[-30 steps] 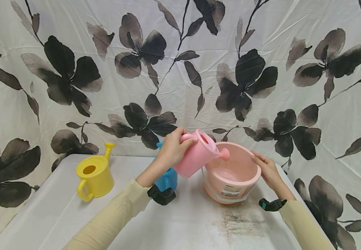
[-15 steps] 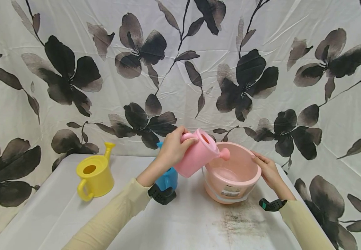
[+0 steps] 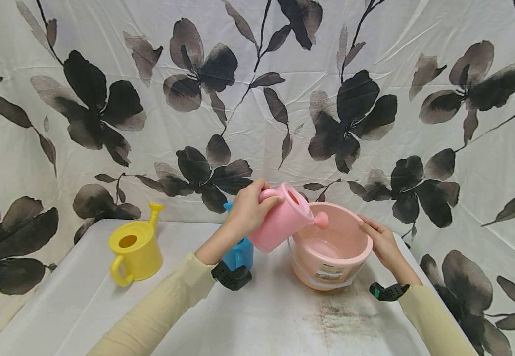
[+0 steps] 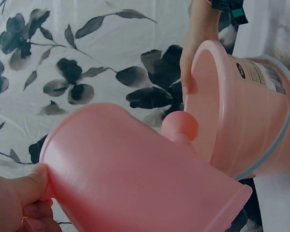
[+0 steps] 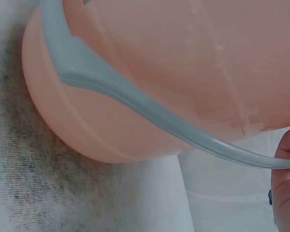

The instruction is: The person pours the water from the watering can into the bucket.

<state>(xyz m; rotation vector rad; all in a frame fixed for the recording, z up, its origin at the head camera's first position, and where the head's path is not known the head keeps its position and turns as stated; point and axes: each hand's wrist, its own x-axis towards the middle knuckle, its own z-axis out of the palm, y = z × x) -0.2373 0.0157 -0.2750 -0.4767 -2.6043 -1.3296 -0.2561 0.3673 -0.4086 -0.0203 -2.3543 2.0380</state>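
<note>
My left hand [image 3: 244, 207] grips the handle of a pink watering can [image 3: 279, 227], raised off the table and tilted to the right. Its round sprinkler head [image 3: 321, 220] hangs over the near-left rim of a peach bucket [image 3: 304, 262]. At the bucket's right rim, my right hand [image 3: 384, 244] holds on, its thumb over the edge. In the left wrist view, the can's smooth body [image 4: 130, 169] lies in front of the bucket's opening. A grey bail handle [image 5: 159, 121] hangs down the bucket's side in the right wrist view, reaching the fingers there.
A yellow watering can [image 3: 143, 259] stands at the left of the white table [image 3: 186, 316]. Behind my left wrist is a blue watering can [image 3: 241, 257], partly hidden. Dark smudges [image 3: 342, 316] mark the cloth before the bucket. Floral fabric [image 3: 266, 123] hangs close behind the table.
Both hands and the bucket stay in place. The pink can keeps nearly the same tilt, and the speckled splashing at the bucket's bottom a second ago looks calmer now.
</note>
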